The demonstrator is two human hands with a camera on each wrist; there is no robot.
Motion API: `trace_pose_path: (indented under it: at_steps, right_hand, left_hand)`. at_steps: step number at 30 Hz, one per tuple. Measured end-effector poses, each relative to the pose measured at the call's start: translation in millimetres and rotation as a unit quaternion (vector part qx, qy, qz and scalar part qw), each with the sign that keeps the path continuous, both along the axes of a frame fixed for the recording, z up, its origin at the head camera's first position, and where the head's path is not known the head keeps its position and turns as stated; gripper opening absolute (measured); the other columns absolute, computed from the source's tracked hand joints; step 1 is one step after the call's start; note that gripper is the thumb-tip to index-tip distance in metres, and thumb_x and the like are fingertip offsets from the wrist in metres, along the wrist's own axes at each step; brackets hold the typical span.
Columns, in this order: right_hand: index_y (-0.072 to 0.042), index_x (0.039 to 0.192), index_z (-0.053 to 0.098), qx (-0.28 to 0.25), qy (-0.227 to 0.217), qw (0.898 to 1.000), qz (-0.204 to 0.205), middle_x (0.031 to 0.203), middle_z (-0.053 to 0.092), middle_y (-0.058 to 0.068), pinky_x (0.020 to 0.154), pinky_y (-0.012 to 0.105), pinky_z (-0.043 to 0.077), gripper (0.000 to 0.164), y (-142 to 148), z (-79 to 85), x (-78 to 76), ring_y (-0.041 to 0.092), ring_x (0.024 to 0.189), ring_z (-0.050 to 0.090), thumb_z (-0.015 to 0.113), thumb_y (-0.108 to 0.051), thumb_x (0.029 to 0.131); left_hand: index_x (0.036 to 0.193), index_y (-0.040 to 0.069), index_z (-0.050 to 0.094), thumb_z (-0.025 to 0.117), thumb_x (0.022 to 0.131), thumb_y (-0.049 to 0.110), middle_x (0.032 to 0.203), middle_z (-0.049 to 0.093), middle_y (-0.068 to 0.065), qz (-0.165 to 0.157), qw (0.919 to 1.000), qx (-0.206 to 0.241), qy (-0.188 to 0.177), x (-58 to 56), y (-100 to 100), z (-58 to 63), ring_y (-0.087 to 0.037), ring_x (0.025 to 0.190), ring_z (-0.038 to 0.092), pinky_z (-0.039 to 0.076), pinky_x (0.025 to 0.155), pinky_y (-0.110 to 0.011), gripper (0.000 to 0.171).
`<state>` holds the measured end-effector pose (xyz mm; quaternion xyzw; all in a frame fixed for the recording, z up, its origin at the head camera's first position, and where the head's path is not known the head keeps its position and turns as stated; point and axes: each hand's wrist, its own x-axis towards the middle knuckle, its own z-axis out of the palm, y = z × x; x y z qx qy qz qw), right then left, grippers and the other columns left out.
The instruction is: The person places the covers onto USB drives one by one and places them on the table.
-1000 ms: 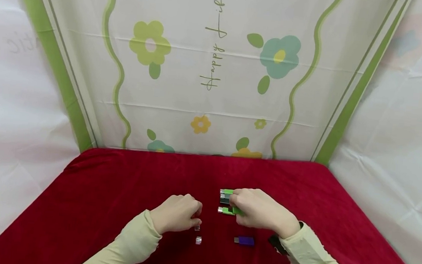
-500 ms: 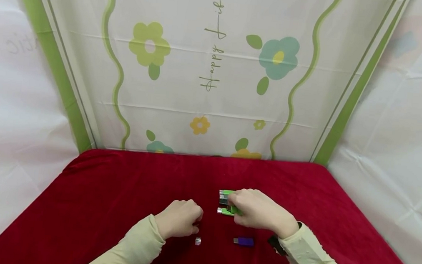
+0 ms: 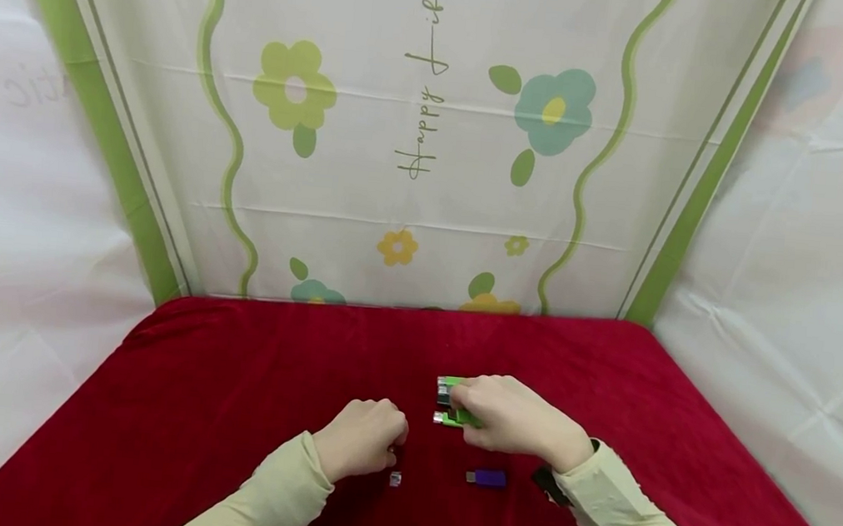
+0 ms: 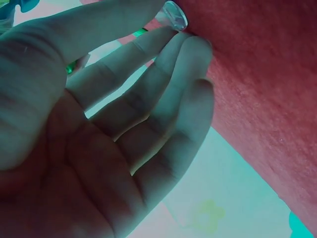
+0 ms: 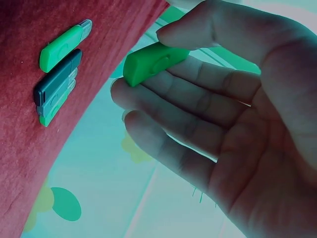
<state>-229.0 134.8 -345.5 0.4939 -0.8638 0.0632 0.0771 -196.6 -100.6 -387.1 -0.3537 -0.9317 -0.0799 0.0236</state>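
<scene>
My left hand (image 3: 362, 439) pinches a small clear cap (image 4: 174, 16) between thumb and fingertips, low over the cloth. Another clear cap (image 3: 395, 479) lies on the cloth just below that hand. In my right hand (image 3: 517, 415), thumb and fingers hold a green USB stick (image 5: 153, 63); its far end is hidden by the fingers. Beside the right hand lie a green USB stick with a clear cap (image 5: 62, 48), a dark teal one (image 5: 57, 82) and another green one (image 3: 451, 382), partly covered by the hand in the head view.
A purple USB stick (image 3: 488, 478) with a bare metal plug lies nearer to me, below the right hand. Something black (image 3: 548, 485) shows under the right wrist. Red cloth (image 3: 271, 350) covers the table, and white printed curtains (image 3: 427, 197) stand behind and at both sides.
The clear cap seen at my left fingertips a second ago is off the cloth and in the left hand, which has shifted slightly right and toward me. The right hand has barely moved.
</scene>
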Motion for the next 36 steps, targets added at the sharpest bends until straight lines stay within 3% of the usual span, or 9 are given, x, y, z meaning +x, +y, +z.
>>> trace_pose_path:
  at_steps: [11,22,30,36]
  right_hand:
    - [-0.020,0.070,0.044,-0.010,0.010,1.000,0.001,0.062,0.033,-0.013,0.047,0.023,0.029,0.030,1.4,3.7,2.1,0.005,0.057,0.027,0.069,-0.003,0.068]
    - [-0.019,0.072,0.047,-0.008,0.018,1.000,0.008,0.064,0.037,-0.014,0.047,0.022,0.032,0.028,1.4,6.0,4.0,0.005,0.056,0.031,0.070,-0.002,0.069]
    - [-0.019,0.072,0.047,-0.010,0.015,1.000,0.012,0.064,0.036,-0.014,0.047,0.021,0.031,0.029,1.6,5.4,4.2,0.004,0.056,0.030,0.070,-0.001,0.069]
    - [-0.019,0.072,0.047,-0.012,0.014,1.000,0.013,0.064,0.035,-0.014,0.047,0.021,0.030,0.029,1.6,4.2,3.6,0.004,0.057,0.029,0.070,-0.002,0.069]
  left_hand:
    - [0.053,0.021,0.053,0.079,0.068,0.002,0.053,0.041,0.011,0.001,0.9992,-0.012,0.038,4.4,1.0,1.0,-0.005,0.049,0.030,0.032,0.043,-0.024,0.036]
    - [0.059,0.019,0.056,0.084,0.075,0.014,0.060,0.046,0.006,0.011,0.9975,-0.050,0.049,8.0,3.0,1.0,-0.006,0.052,0.043,0.038,0.046,-0.023,0.033]
    - [0.054,0.020,0.047,0.082,0.071,0.008,0.058,0.043,0.006,0.007,0.9962,-0.055,0.066,8.2,4.4,-0.9,-0.006,0.050,0.038,0.036,0.044,-0.023,0.041]
    - [0.057,0.018,0.051,0.077,0.074,0.008,0.059,0.044,0.004,0.000,0.9926,-0.076,0.095,9.1,5.1,-3.6,-0.007,0.048,0.037,0.036,0.042,-0.024,0.033]
